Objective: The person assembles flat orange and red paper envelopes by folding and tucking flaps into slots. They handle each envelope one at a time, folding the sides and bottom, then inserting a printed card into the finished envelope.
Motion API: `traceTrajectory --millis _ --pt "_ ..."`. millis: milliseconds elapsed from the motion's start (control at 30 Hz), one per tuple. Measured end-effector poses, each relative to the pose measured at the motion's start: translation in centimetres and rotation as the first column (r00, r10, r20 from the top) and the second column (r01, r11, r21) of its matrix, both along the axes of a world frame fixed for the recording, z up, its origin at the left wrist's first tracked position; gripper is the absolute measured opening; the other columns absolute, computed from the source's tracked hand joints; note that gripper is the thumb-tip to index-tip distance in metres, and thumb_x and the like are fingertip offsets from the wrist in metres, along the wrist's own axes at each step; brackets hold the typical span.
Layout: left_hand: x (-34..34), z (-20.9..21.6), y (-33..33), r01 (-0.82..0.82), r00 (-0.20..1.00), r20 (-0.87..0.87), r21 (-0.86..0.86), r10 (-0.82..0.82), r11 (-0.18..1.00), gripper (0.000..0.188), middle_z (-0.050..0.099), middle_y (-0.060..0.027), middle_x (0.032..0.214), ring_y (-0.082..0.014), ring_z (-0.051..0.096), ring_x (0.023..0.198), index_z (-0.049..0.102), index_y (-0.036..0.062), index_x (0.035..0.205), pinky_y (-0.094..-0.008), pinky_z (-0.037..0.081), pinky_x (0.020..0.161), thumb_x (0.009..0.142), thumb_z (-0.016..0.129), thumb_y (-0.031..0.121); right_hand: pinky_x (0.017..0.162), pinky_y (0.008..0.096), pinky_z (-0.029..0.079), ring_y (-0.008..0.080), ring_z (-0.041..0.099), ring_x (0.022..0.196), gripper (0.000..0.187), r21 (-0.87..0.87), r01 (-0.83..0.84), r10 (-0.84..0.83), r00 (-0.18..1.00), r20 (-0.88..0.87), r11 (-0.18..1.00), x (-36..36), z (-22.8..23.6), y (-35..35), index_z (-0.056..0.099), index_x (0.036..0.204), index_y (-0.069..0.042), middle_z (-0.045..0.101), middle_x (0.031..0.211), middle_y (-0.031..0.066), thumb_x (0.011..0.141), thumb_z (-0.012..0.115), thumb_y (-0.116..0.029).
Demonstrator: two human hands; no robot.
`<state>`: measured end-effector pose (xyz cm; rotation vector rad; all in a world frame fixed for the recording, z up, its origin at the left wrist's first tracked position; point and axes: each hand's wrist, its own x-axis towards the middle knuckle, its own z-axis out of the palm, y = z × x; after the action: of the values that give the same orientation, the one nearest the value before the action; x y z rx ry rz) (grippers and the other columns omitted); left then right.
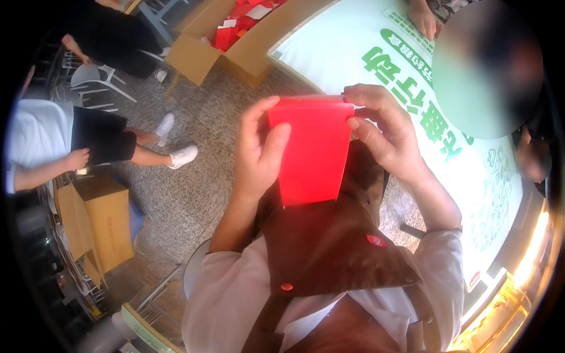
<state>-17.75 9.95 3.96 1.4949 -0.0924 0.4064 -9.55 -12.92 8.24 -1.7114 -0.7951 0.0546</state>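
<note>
A red paper box (312, 154), tapering toward its lower end, is held up in front of my chest. My left hand (259, 147) grips its upper left edge, with the thumb on the near face and the fingers behind. At the top right corner, my right hand (385, 132) pinches the rim between thumb and curled fingers. Below the box is the brown apron (335, 247) that I wear. Whether anything is inside the box cannot be seen.
A large open carton (250, 59) with several red and white paper pieces stands ahead. A white table (329, 44) with green print runs along the right, with another person's hand (425, 23) on it. Left are a person's legs (150, 153), a white chair (94, 75) and another open carton (109, 226).
</note>
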Motion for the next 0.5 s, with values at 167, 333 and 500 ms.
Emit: traceTrajectory --millis 167,333,500 --pt "-0.2 -1.2 0.5 -0.146 0.98 -0.109 0.181 0.168 0.973 0.045 0.059 -0.0186 0.137 -0.0292 0.06 0.124 0.054 -0.0006 0.136 -0.0377 0.047 0.103 0.094 0.064 0.014 0.089 0.0389 0.054 0.0355 0.066 0.105 0.023 -0.102 0.054 -0.027 0.967 0.252 0.993 0.4 -0.4 0.8 0.064 0.11 0.001 0.064 0.115 0.0215 0.087 0.068 0.002" --pt "-0.4 -1.9 1.5 -0.092 0.994 -0.03 0.328 0.107 0.94 0.036 0.069 -0.0138 0.119 -0.0246 0.069 0.105 0.058 0.0044 0.129 -0.0348 0.053 0.092 0.097 0.064 0.018 0.095 0.0344 0.053 0.0262 0.058 0.118 0.024 0.028 -0.09 0.092 0.993 -0.071 0.996 0.3 -2.9 1.0 0.058 0.119 0.001 0.057 0.128 0.019 0.095 0.061 0.002" --pt "-0.5 -2.7 0.7 -0.149 0.982 -0.062 0.311 0.176 0.939 0.033 0.068 -0.0121 0.115 -0.0189 0.066 0.105 0.056 0.0056 0.13 -0.0321 0.052 0.09 0.1 0.061 0.018 0.105 0.0377 0.044 0.0244 0.055 0.121 0.04 0.15 -0.122 0.165 0.934 -0.318 0.981 -0.3 -5.1 1.2 0.049 0.13 0.0 0.055 0.131 0.016 0.095 0.064 -0.008"
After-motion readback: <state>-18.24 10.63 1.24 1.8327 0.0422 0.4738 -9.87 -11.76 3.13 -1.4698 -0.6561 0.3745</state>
